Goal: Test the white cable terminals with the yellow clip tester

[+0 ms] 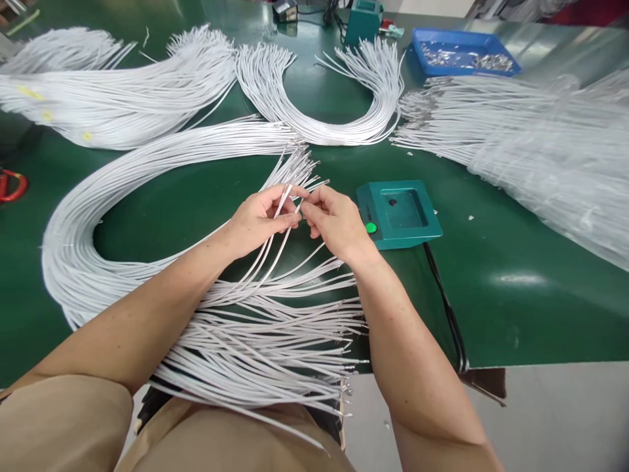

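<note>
Fingers: left hand [263,213] narrow, thumb and forefinger closed on slim white wires [279,254]; right hand [339,223] also pinched, at a wire near my left fingertips. Exact contact in the right pinch is partly hidden.

Clock centred on my fingertips, 12 away from me. Held wires: between both hands, long axis trailing toward 7 o'clock; both hands touch them, neither nearer.

Surroundings, by size:
- Green table [515,314]: smooth, faintly glossy.
- Wrapped bundle [550,151], 2 to 3 o'clock: pale strands, partly under clear, crinkled film.
- Looped bundle [63,236], 9 o'clock: dense, bent into a broad curve, its upper ends close to my fingers.
- U-shaped bundle [334,134], 12 o'clock: opening faces away.
- Blue tray [417,49], toward 1 to 2 o'clock: shallow, holds small, shiny pieces.
- Teal device [427,226], 3 o'clock: boxy, recessed top; right hand nearer.
- Green button [371,227] on it: round.

Wire coating looks smooth and flexible; the tips look metallic.
</note>
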`<state>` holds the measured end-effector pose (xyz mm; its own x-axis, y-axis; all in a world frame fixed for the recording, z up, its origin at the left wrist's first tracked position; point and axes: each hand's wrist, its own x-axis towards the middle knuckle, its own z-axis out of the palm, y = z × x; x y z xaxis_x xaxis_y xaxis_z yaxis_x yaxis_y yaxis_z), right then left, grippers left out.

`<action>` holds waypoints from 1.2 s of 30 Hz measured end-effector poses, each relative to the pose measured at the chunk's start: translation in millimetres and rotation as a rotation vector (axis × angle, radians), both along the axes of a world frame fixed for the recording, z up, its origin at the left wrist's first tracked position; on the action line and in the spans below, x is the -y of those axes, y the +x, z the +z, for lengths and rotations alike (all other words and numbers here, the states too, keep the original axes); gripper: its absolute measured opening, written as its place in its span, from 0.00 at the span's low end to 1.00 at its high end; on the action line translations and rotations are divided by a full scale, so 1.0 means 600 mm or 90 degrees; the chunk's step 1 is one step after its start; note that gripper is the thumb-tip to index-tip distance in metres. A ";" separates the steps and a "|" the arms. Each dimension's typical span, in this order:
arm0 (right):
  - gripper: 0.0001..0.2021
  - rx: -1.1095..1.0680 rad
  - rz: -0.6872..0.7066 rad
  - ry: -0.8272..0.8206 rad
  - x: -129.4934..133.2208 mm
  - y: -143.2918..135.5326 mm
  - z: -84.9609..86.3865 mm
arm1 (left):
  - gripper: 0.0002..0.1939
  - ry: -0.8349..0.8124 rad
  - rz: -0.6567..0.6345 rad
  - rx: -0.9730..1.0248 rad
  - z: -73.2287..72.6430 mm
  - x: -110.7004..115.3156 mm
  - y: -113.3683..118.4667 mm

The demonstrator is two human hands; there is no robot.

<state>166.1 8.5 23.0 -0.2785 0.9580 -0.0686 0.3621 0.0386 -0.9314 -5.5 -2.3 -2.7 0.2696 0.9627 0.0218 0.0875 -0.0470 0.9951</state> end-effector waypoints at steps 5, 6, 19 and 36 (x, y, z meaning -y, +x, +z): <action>0.13 -0.046 0.003 -0.054 -0.005 0.011 0.004 | 0.20 -0.033 0.003 0.022 0.008 0.001 -0.001; 0.15 -0.058 -0.006 -0.048 -0.005 0.011 0.003 | 0.20 -0.036 0.003 0.021 0.010 0.001 -0.001; 0.14 0.334 0.093 0.465 0.000 0.013 -0.013 | 0.17 -0.319 0.042 0.226 0.014 -0.004 0.002; 0.10 0.560 0.088 0.401 -0.011 0.047 -0.007 | 0.22 -0.130 0.104 -0.100 -0.001 -0.001 0.022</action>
